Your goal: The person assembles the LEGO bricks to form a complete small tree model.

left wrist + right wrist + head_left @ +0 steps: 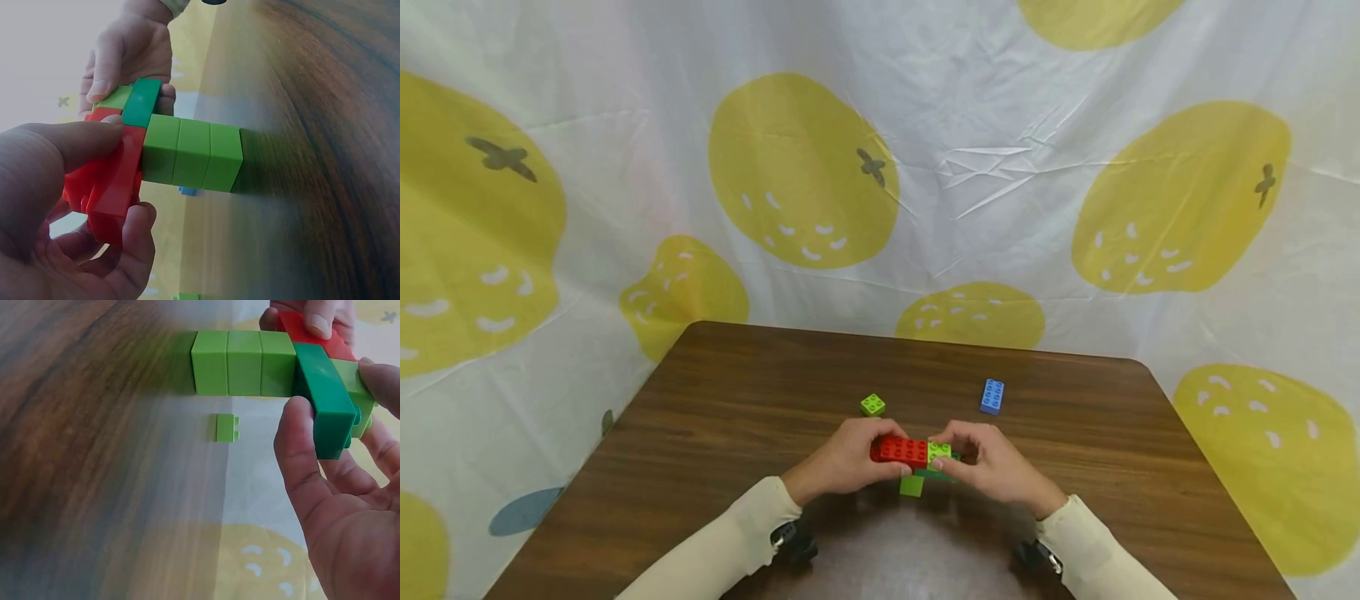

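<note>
An assembly of toy building bricks is held between both hands over the table. It has a column of light green bricks point(192, 153), a dark green brick point(328, 387) across it, and on top red bricks point(904, 451) beside a light green brick point(939, 452). My left hand point(853, 457) grips the red bricks, thumb along the near side and fingers curled round the far side. My right hand point(992, 462) pinches the top light green brick at the other end, with a fingertip by the dark green brick in the right wrist view.
A loose light green brick point(872, 405) lies on the brown wooden table point(760, 375) beyond the left hand. Farther right is a loose blue brick point(992, 397). A white curtain point(970, 225) with yellow fruit prints hangs behind the table.
</note>
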`<action>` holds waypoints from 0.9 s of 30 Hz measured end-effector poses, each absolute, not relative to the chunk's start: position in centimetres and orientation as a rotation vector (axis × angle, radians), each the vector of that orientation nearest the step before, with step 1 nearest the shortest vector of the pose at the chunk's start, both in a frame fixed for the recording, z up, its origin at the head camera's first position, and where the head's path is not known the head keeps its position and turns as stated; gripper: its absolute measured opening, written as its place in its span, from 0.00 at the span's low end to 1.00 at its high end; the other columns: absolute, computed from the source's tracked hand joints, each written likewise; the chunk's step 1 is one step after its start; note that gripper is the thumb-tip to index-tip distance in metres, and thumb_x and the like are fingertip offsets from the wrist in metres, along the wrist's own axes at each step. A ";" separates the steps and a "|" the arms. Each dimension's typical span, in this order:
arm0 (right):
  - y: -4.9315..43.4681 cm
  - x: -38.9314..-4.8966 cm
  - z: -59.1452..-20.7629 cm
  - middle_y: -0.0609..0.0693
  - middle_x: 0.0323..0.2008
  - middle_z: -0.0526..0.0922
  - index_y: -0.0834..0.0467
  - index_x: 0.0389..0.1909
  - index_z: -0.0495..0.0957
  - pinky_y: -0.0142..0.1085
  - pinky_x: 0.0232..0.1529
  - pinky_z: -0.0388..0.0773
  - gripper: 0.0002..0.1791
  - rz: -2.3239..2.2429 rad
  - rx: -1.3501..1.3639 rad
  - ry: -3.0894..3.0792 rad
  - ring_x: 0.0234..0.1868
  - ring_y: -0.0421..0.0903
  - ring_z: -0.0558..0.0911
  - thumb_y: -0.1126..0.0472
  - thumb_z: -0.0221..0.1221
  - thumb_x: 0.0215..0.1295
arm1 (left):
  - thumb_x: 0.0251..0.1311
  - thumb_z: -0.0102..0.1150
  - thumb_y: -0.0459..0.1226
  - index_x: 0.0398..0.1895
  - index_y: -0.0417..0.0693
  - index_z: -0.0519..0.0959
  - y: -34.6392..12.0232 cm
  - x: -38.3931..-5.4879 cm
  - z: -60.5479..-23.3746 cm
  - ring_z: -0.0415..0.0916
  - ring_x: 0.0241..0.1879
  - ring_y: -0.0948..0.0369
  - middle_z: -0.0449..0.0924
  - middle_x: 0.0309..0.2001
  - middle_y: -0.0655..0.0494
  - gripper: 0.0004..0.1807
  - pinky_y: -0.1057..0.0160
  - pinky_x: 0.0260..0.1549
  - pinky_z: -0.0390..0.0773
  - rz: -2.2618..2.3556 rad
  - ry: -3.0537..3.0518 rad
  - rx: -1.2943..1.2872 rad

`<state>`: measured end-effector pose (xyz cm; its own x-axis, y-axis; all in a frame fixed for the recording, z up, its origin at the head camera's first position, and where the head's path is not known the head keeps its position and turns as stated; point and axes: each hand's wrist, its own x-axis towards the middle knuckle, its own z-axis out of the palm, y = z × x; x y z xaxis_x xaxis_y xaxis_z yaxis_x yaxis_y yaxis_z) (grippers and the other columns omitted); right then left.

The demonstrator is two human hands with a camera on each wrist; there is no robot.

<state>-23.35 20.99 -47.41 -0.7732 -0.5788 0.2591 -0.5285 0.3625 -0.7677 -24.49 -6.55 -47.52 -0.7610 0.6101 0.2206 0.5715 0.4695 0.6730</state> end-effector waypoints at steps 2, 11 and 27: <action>21.0 -23.4 -47.4 0.45 0.32 0.88 0.50 0.47 0.86 0.30 0.25 0.74 0.06 -1.402 -1.038 2.543 0.25 0.34 0.75 0.59 0.68 0.72 | 0.62 0.77 0.47 0.49 0.54 0.84 -6.6 -24.5 -47.6 0.77 0.35 0.69 0.87 0.42 0.60 0.17 0.69 0.37 0.80 1.180 2.653 1.065; 21.5 -23.7 -47.0 0.42 0.29 0.86 0.46 0.49 0.85 0.31 0.29 0.78 0.08 -1.296 -1.044 2.567 0.26 0.34 0.75 0.55 0.68 0.73 | 0.61 0.77 0.48 0.50 0.54 0.85 -6.4 -24.6 -47.6 0.77 0.35 0.68 0.86 0.42 0.61 0.18 0.69 0.35 0.79 1.182 2.655 1.043; 24.2 -25.8 -45.9 0.53 0.50 0.91 0.49 0.60 0.82 0.37 0.48 0.86 0.17 -1.207 -0.936 2.775 0.48 0.41 0.88 0.50 0.65 0.75 | 0.61 0.76 0.51 0.55 0.54 0.83 -7.3 -24.3 -47.7 0.79 0.39 0.68 0.86 0.45 0.62 0.23 0.67 0.42 0.80 1.228 2.662 0.981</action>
<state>-25.79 24.15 -45.86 -0.8250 -0.5079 0.2478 -0.5275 0.5351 -0.6598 -24.29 -7.26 -47.72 -0.7976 0.5660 0.2087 0.5262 0.4837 0.6994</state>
